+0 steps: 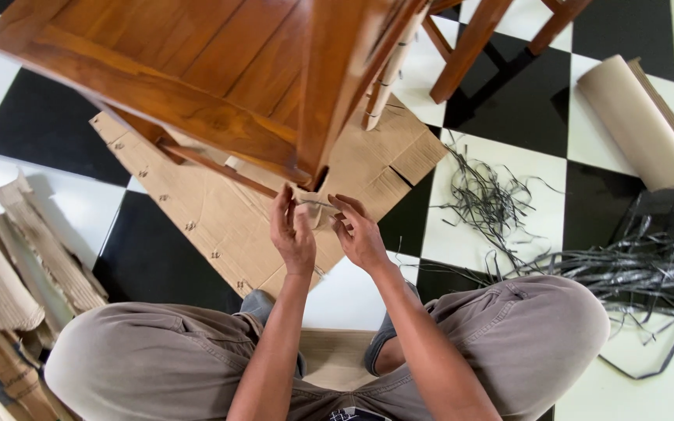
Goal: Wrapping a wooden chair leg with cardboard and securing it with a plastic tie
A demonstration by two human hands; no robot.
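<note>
A brown wooden chair (196,70) stands over a flattened cardboard sheet (220,218) on the checkered floor. My left hand (292,232) and my right hand (356,230) are raised side by side at the foot of the nearest chair leg (329,93). Both pinch a thin pale strip (315,204) that runs between the fingertips at the leg's lower end. A farther leg (388,74) is wrapped in brown paper bound with dark bands. My knees in grey-brown trousers fill the bottom of the view.
Torn cardboard scraps (17,273) lie at the left. A roll of brown corrugated paper (637,121) rests at the upper right. Loose black plastic straps (587,257) spread over the tiles on the right. A second wooden chair's legs (477,39) stand at the top.
</note>
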